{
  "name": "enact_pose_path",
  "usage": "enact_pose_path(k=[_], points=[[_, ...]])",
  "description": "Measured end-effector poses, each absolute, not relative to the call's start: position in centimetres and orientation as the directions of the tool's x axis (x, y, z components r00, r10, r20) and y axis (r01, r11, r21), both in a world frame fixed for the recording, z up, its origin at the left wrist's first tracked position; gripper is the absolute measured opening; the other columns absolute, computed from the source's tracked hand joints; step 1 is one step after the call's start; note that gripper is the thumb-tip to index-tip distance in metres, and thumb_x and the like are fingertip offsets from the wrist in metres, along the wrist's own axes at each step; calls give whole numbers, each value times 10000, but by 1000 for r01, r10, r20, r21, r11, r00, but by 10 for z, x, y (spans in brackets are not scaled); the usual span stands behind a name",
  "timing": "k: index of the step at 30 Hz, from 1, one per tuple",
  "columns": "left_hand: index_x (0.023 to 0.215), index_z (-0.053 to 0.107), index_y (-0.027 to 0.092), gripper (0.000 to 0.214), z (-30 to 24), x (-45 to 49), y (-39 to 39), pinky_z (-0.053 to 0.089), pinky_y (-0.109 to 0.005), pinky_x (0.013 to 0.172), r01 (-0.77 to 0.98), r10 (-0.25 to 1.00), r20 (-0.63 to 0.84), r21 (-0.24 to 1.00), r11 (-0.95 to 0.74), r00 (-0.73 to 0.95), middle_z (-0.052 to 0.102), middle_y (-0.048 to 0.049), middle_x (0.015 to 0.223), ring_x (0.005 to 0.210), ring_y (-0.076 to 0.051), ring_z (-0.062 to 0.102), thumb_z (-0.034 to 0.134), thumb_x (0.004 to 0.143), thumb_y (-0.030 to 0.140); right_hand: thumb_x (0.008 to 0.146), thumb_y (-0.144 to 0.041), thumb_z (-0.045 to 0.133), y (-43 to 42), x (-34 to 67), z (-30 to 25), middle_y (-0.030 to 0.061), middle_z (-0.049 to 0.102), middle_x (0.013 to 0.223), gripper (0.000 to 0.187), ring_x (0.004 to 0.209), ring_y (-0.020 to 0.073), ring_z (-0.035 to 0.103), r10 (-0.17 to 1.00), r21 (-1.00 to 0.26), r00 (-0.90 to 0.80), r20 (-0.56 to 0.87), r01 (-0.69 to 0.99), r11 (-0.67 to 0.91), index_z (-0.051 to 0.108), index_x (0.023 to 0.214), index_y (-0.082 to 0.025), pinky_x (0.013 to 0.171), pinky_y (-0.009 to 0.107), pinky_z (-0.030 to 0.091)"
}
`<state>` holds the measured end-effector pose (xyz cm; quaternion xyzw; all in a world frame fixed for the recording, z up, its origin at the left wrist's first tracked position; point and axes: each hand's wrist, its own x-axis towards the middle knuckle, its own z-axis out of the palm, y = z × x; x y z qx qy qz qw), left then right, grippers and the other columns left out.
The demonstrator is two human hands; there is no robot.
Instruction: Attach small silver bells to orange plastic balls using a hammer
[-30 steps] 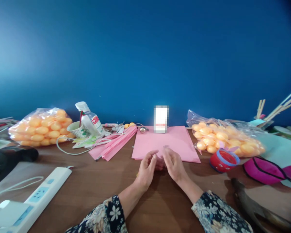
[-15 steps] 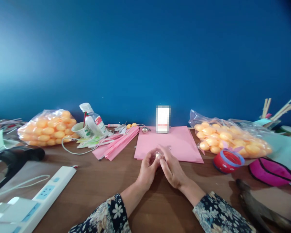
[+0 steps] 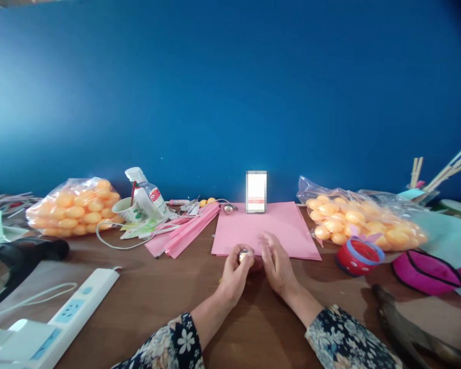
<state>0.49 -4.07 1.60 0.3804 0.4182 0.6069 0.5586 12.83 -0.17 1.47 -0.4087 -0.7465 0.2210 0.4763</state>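
Between the thumb and curled fingers of my left hand (image 3: 234, 277) is a shiny silvery ball (image 3: 245, 255), partly hidden by the fingers. Just to its right, my right hand (image 3: 279, 269) is held apart with fingers stretched forward and nothing visible in it; its fingertips are blurred. Both hands hover at the near edge of the pink paper sheets (image 3: 295, 225). A second shiny silvery ball (image 3: 229, 208) lies at the far left corner of those sheets.
A blurred-out phone-like screen (image 3: 256, 192) stands behind. Bags of orange balls (image 3: 75, 211) (image 3: 353, 218) flank the paper. Folded pink strips (image 3: 188, 230), a cup (image 3: 125, 209) and a bottle (image 3: 148, 195) are left. Nearer lie a power strip (image 3: 86, 292), red pot (image 3: 355, 261) and magenta pouch (image 3: 426, 271).
My hands have moved apart: the right drew away from the ball, which now shows in the left hand's fingers. The whole view has shifted slightly.
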Motion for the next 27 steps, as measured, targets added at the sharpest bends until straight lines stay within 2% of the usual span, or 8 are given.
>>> enact_pose_path(k=[3, 8, 12, 16, 22, 25, 27], points=[[917, 548, 177, 235, 15, 4, -40, 497, -259, 660, -411, 998, -34, 912, 6, -61, 572, -6, 800, 677, -102, 566, 619, 742, 317, 924, -302, 328, 0, 128, 14, 98, 575, 1098, 298, 1032, 205, 552, 837, -738, -176, 518, 403, 541, 460, 1167, -189, 882, 363, 458], [737, 574, 137, 259, 15, 5, -40, 387, -164, 419, -301, 994, -55, 953, 25, -92, 493, 28, 564, 479, -62, 463, 582, 756, 395, 927, -312, 323, 1, 128, 13, 95, 580, 1077, 286, 1018, 201, 554, 851, -758, -163, 498, 395, 519, 470, 1139, -189, 881, 357, 451], [831, 621, 124, 316, 17, 7, -39, 294, -147, 354, -243, 990, -97, 967, 71, -99, 489, 31, 539, 435, -57, 448, 560, 754, 423, 930, -324, 319, 1, 128, 13, 99, 587, 1053, 286, 981, 201, 570, 859, -774, -147, 490, 381, 506, 475, 1123, -183, 859, 352, 462], [964, 628, 120, 357, 19, 6, -39, 270, -140, 352, -246, 984, -153, 961, 126, -94, 491, 37, 528, 411, -46, 432, 551, 747, 392, 930, -322, 320, 3, 128, 12, 105, 585, 1050, 284, 978, 202, 567, 858, -773, -134, 495, 383, 506, 478, 1117, -178, 865, 358, 455], [1015, 621, 130, 383, 19, 5, -39, 257, -139, 353, -255, 985, -150, 959, 125, -80, 496, 34, 539, 414, -42, 428, 560, 749, 398, 926, -323, 333, 4, 128, 11, 103, 589, 1057, 275, 1020, 207, 551, 853, -771, -134, 505, 373, 516, 485, 1106, -181, 876, 356, 452], [1054, 604, 156, 388, 16, 5, -39, 369, -159, 432, -322, 992, -79, 946, 43, -100, 537, 17, 609, 511, -65, 501, 584, 753, 401, 926, -315, 336, 3, 128, 11, 96, 598, 1043, 267, 990, 205, 567, 865, -780, -137, 483, 382, 496, 489, 1103, -186, 863, 359, 460], [1067, 596, 186, 365, 12, 5, -37, 467, -201, 593, -414, 992, -50, 910, -3, -119, 594, -8, 748, 656, -90, 571, 608, 748, 364, 927, -315, 332, 3, 128, 11, 94, 606, 1034, 266, 970, 206, 581, 876, -790, -145, 461, 383, 479, 499, 1089, -186, 854, 362, 467]])
